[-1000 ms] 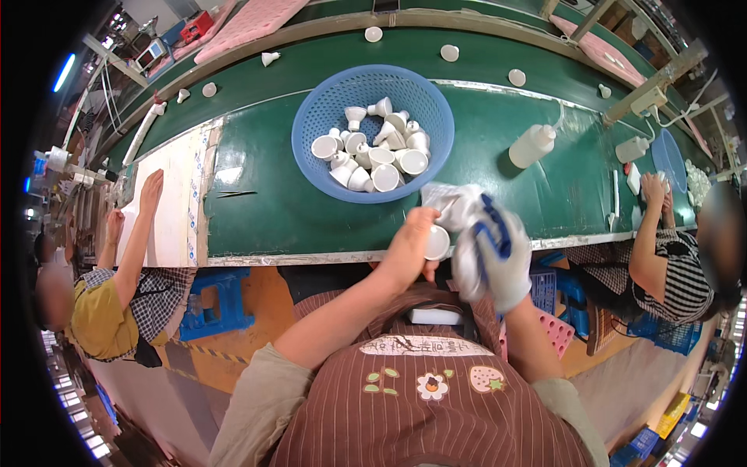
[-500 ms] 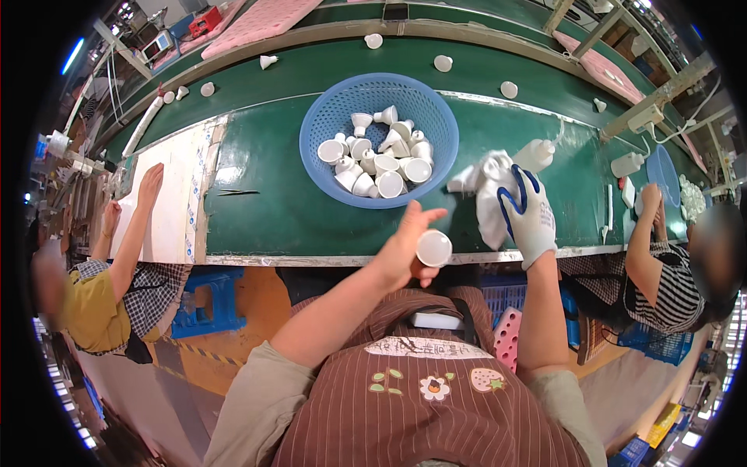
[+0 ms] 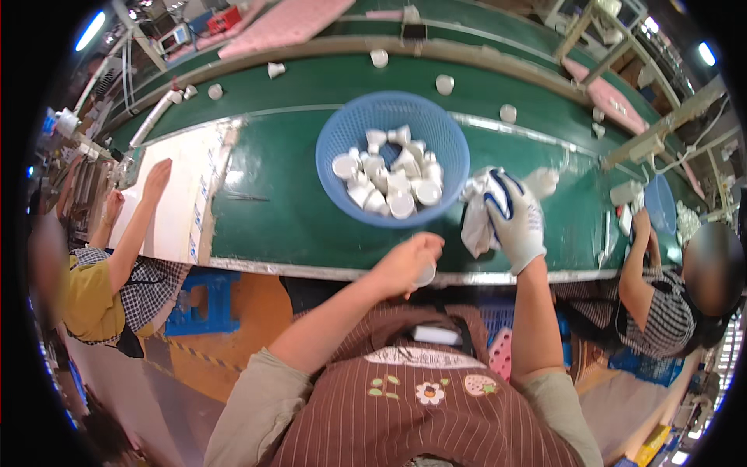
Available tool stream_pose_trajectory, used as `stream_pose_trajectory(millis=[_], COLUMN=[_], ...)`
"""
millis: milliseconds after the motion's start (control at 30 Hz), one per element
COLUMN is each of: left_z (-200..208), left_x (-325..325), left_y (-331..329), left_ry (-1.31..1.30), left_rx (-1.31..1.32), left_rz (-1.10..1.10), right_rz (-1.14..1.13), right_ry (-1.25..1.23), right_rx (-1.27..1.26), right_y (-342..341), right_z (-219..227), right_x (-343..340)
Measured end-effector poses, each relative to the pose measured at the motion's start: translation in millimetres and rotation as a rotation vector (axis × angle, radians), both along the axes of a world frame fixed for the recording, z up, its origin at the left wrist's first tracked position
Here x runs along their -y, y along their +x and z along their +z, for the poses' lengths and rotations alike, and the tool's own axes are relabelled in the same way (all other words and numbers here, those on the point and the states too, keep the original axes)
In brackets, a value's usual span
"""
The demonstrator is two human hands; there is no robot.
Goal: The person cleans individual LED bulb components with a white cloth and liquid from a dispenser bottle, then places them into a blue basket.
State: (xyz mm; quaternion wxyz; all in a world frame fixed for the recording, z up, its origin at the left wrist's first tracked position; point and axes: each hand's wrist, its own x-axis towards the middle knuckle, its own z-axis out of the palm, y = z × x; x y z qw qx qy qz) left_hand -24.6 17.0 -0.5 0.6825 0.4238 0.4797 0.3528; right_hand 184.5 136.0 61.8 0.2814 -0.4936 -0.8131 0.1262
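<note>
My bare left hand is closed around a white LED spotlight bulb, just off the front edge of the green worktable. The hand hides most of the bulb; part of its round face shows. My right hand, in a white glove with blue fingertips, grips a crumpled white cloth on the table. Between and beyond my hands sits a blue plastic basket with several white bulbs lying in it at various angles. A white plastic bottle lies behind the gloved hand.
Tweezers lie left of the basket. Along the green conveyor at the back stand several bulbs. A person at a white board works on the left, and another person sits on the right. A blue stool stands below the table.
My right hand has moved onto the cloth and closed on it. My left hand has turned, so the bulb's round face is now mostly covered. The whole view has shifted slightly.
</note>
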Motion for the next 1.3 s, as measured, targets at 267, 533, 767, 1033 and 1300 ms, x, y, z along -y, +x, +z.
stream_pose_trajectory(millis=[267,533,767,1033,1300], left_z=[-29.6,-44.2,-56.4,-49.8,-55.9], left_x=[3.2,8.2,19.0,17.0,19.2], left_y=[2.9,-26.0,-31.4,-12.3,-4.8], left_ry=[0.674,0.672,0.69,0.783,0.748], left_rx=[-1.065,-0.979,-0.831,-0.948,-0.988], left_rz=[-0.115,0.049,0.216,0.263,0.179], right_rz=[0.383,0.462,0.247,0.153,0.385], right_ry=[0.033,-0.071,0.101,0.044,-0.157], right_rx=[0.342,0.751,0.248,0.283,0.018], right_y=[-101.9,-134.5,-68.1,-17.0,-12.1], right_z=[-14.9,-25.3,14.1,-19.0,-100.9], right_x=[-60.3,-79.5,-14.3,77.5,89.8])
